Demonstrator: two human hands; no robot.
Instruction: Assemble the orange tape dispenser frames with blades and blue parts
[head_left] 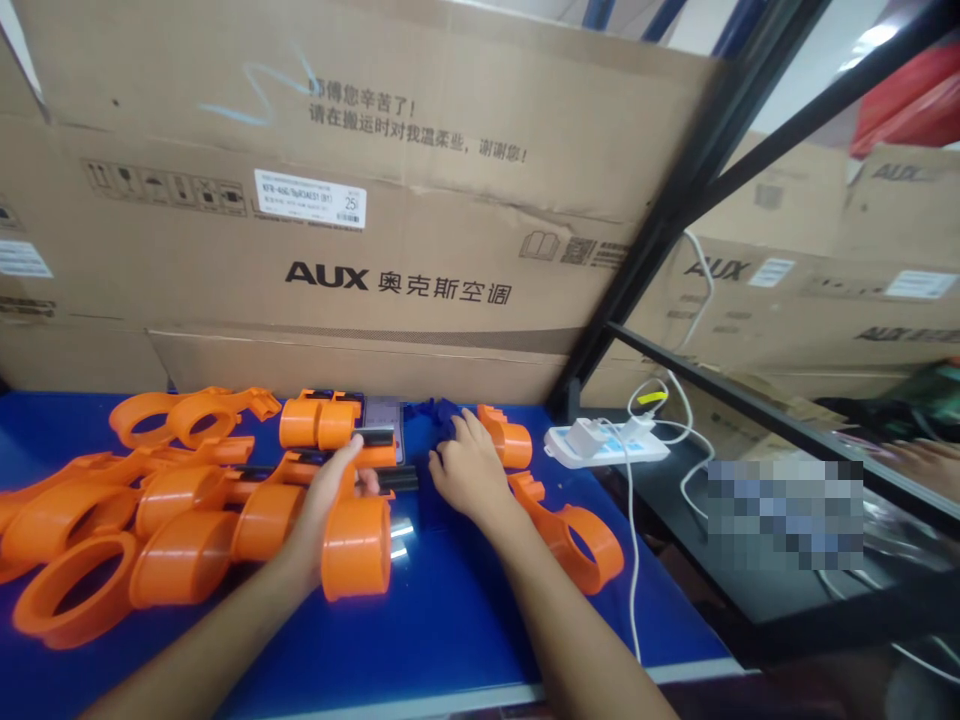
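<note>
My left hand (324, 515) is closed around an orange plastic part with a round cup-like ring (357, 550) at its near end. Black rods (397, 478) stick out to the right just past its fingers; I cannot tell which part they belong to. Further right, my right hand (471, 468) reaches down to small dark blue pieces (442, 412) near the back of the table. Its fingers are bent over them, and the fingertips are partly hidden. Right beside that hand lies another orange ringed part (514, 445).
Several orange ringed parts (184, 555) crowd the blue table (450, 640) on the left. One more orange ring (592, 550) lies at right. A white power strip (607, 442) with cables sits beyond a black rack post (637, 270). Large cardboard boxes (420, 230) stand behind.
</note>
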